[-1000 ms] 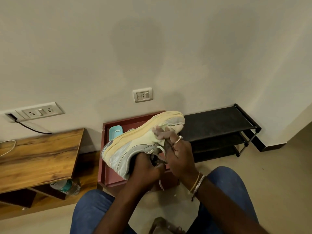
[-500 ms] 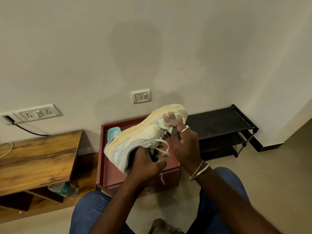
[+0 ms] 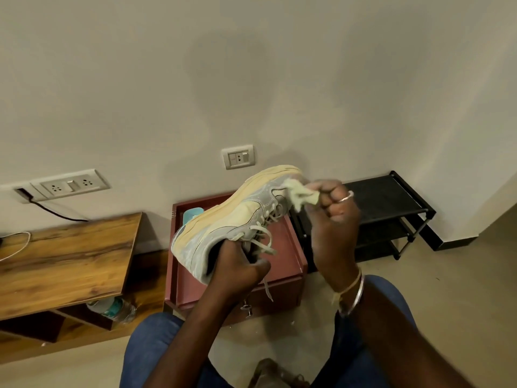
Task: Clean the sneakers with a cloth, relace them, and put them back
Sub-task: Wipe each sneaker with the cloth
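A pale grey and cream sneaker [image 3: 223,219] is held up on its side, sole toward the wall, toe pointing up and right. My left hand [image 3: 237,271] is pushed into its opening and grips it there. Loose pale laces [image 3: 263,239] hang from the eyelets over that hand. My right hand [image 3: 333,217] is clenched around a small crumpled pale green cloth [image 3: 300,194], which touches the sneaker's toe. A second shoe [image 3: 275,373] shows partly between my knees at the bottom edge.
A dark red box-like stand [image 3: 291,247] sits under the sneaker with a light blue object [image 3: 191,213] in it. A black shoe rack [image 3: 391,208] stands to the right, a wooden table [image 3: 64,261] to the left with a water bottle [image 3: 112,309] beneath. Wall sockets [image 3: 70,186] are behind.
The sneaker has been lifted and tilted with its toe higher. My right hand with the cloth has slid along the upper from the mid-side up to the toe.
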